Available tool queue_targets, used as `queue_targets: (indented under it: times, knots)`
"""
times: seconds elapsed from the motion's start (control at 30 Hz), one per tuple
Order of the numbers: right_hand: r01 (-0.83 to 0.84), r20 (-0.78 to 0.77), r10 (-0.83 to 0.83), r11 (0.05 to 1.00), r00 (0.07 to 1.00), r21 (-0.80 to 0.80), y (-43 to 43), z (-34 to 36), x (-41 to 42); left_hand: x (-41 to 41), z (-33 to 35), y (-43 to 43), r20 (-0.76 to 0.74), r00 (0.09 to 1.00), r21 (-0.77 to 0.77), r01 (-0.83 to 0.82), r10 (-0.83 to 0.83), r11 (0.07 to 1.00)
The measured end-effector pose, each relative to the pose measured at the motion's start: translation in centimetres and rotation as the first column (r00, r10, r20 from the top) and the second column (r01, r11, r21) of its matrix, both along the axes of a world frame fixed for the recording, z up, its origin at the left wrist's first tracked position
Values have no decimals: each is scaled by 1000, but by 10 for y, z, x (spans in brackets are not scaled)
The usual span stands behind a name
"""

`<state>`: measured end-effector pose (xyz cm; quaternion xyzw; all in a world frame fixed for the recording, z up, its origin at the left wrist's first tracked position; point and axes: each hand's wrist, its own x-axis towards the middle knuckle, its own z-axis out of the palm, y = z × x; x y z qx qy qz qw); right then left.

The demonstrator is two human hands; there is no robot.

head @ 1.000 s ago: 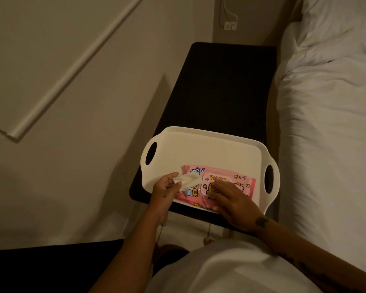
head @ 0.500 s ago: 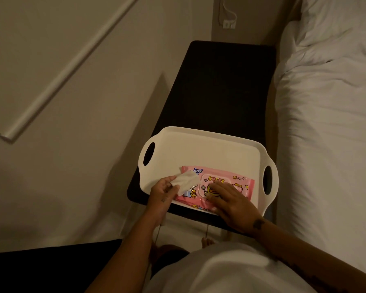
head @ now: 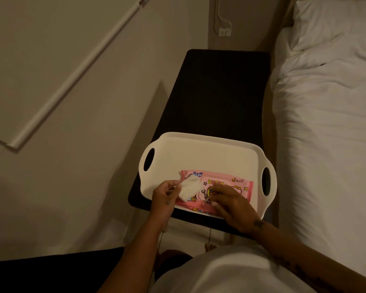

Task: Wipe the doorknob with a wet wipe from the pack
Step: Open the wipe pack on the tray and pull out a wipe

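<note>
A pink pack of wet wipes lies flat at the near edge of a white tray with two cut-out handles. My left hand pinches a crumpled white wet wipe over the pack's left end. My right hand rests palm down on the pack, fingers on its pale lid flap, which lies flat. No doorknob is in view.
The tray sits on the near end of a dark narrow bedside table. A bed with white sheets and a pillow runs along the right. A pale wall with a white rail fills the left. A wall socket with a cord is behind the table.
The left hand has drawn the wipe slightly up and left, free of the pack. The right hand stays pressed on the lid flap.
</note>
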<state>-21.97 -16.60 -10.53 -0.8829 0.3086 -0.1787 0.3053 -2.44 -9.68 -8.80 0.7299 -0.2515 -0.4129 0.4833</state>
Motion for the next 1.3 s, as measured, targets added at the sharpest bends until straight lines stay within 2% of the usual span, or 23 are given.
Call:
queue_targets:
  times: [0.1,0.2,0.27,0.43,0.7,0.83,1.03,1.13,1.3]
  knots:
    - [203,175,-235,962,956,182,-3,8,6,-5,13,-3,12,1000,-66,18,-17,998]
    - [291,199,-348,919,916,266,-11,10,8,-8,25,-5,-28,999,-109,42,-45,993]
    - [282,191,-331,929,924,241,-11,13,8,-10,29,-7,-69,996,-131,42,-51,991]
    - [123,202,-122,992,972,6,0,25,9,-14,37,-12,-99,995,-151,2,-17,989]
    - [153,209,-117,974,971,-165,-2,21,13,-14,32,-10,-140,990,-115,-7,-9,993]
    - [164,206,-126,970,970,-179,-2,21,13,-16,30,-10,-144,989,-104,1,-16,995]
    - [79,166,-40,969,985,-232,1,24,18,-20,31,-11,-139,990,-74,30,-40,997]
    - [98,149,-62,964,987,-246,0,24,19,-23,32,-11,-143,988,-79,41,-52,996]
    - [140,190,-104,973,976,-183,1,27,20,-24,33,-12,-154,987,-60,32,-41,998]
